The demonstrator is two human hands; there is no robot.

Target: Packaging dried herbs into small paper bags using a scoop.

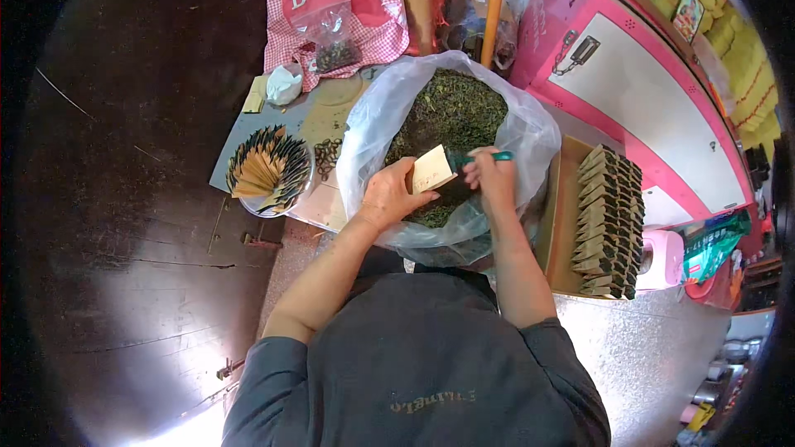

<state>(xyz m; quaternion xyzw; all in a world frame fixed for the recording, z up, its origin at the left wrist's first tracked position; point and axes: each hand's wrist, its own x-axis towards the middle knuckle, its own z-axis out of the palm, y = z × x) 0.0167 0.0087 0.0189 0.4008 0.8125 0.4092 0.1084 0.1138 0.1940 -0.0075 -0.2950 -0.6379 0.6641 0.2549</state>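
A large clear plastic bag point(366, 118) stands before me with its mouth spread wide, holding dried, dark green chopped herb point(456, 102). Over the bag my left hand point(394, 194) grips a small pale paper packet point(433, 169), which bears printed marks. My right hand point(494, 179) holds a green tool point(504, 156), its handle showing past the fist. The tool's other end lies close to the packet's right edge; its shape is blurred, and I cannot tell whether it enters the packet.
Left of the bag, a clear bowl point(268, 214) holds many fanned paper packets point(261, 171). Small brown rings point(327, 158) lie beside it. A cardboard box point(559, 211) at right contains rows of packets point(608, 223). Behind it stands a pink and white cabinet point(658, 105). An orange pole point(495, 6) rises behind the bag.
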